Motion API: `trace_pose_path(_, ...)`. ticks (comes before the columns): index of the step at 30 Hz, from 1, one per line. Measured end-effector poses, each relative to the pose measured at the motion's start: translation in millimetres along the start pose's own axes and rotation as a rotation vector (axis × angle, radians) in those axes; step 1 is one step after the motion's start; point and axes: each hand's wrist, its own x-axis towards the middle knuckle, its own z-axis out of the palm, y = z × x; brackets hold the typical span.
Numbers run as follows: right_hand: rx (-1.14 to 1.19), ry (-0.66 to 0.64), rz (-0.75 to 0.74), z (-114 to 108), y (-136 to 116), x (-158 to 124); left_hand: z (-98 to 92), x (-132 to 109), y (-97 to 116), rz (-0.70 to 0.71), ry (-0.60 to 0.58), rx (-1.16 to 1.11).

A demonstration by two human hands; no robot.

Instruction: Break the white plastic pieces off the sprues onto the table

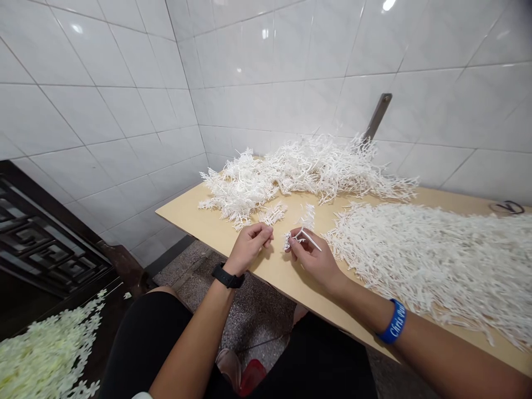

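Observation:
My right hand (312,255) pinches a small white plastic branch piece (302,236) with thin prongs, just above the wooden table (286,277) near its front edge. My left hand (250,244) hovers a little to the left with its fingers curled in; what it holds, if anything, is hidden. A black watch sits on my left wrist and a blue band on my right. A small loose white piece (272,213) lies just beyond my hands.
A tangled heap of white plastic branches (299,169) lies at the table's back. A wide pile of thin white sticks (436,260) covers the right side. Small pale yellow flower pieces (45,349) lie low left. White tiled walls surround the table.

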Motion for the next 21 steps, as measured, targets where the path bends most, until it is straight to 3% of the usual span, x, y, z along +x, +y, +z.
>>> trace_pose_path(5,-0.028,0.013,0.016,1,-2,0,3.9,-2,6,0.043,-0.167,0.038)
trace_pose_path(7,-0.064,0.013,0.011,1,-2,0,5.1,-2,5,0.031,-0.177,0.050)
trace_pose_path(17,-0.203,-0.152,0.022,-1,-2,1,4.3,1,-1,0.009,-0.045,0.119)
trace_pose_path(21,-0.234,-0.237,-0.074,2,-11,-8,1.4,4,-7,-0.053,0.132,-0.041)
